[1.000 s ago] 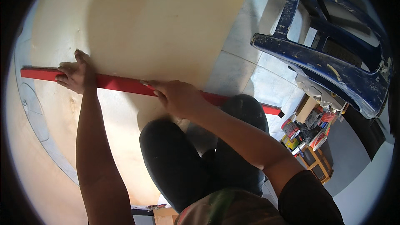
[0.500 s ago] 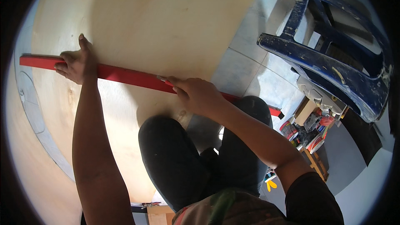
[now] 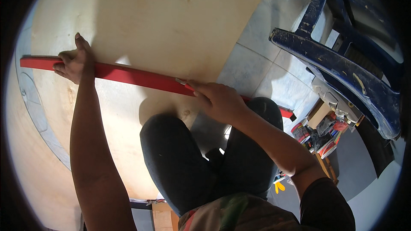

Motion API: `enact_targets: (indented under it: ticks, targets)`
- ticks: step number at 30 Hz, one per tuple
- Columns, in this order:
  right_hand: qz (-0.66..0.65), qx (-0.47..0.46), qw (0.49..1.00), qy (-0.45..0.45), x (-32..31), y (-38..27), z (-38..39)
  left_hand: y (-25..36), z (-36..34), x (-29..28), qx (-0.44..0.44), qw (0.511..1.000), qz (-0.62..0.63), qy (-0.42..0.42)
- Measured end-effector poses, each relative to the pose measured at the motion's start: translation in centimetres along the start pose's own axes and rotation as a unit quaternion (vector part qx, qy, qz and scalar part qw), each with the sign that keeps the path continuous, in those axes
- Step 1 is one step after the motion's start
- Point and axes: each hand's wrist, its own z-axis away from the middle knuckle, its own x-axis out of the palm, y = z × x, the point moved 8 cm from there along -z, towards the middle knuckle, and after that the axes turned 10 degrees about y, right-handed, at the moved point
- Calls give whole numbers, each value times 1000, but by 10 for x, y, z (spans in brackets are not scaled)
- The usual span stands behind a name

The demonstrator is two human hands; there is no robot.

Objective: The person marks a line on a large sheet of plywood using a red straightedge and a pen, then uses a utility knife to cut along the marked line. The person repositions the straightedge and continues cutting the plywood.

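A long red straightedge (image 3: 128, 76) lies slantwise across a pale plywood sheet (image 3: 184, 21), its right end passing by my right knee. Near its left end my left hand (image 3: 77, 64) grips and presses the bar, fingers curled over it and thumb stretched out toward the far side. My right hand (image 3: 222, 100) is closed around a slim red utility knife (image 3: 188, 86), most of which the fingers hide. Its grey metal tip points left, at the far edge of the straightedge.
At the upper right stands a paint-spattered dark blue plastic stool (image 3: 334, 60) on pale floor tiles (image 3: 250, 55). Below it are a red tin (image 3: 300, 133) and other clutter. My knees (image 3: 169, 145) are close to the near side of the straightedge.
My right hand and the knife have slid a little to the right along the straightedge. The left hand stays on the bar; the view has shifted slightly.
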Motion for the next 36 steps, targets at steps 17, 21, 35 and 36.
enact_targets:
  ticks: [17, 21, 35, 36]
  targets:
    - [83, 45, 995, 14, -7, 27, 25, 2, 0, -1, -11, 998, -14, -53]
    - [93, 71, 993, 6, -8, 23, 24, 13, 8, -18, -4, 1000, 24, -16]
    - [108, 77, 991, 5, -4, 21, 22, 101, 172, -49, 8, 994, 28, -110]
    - [108, 78, 991, 7, -5, 21, 21, 104, 172, -50, 16, 993, 18, -117]
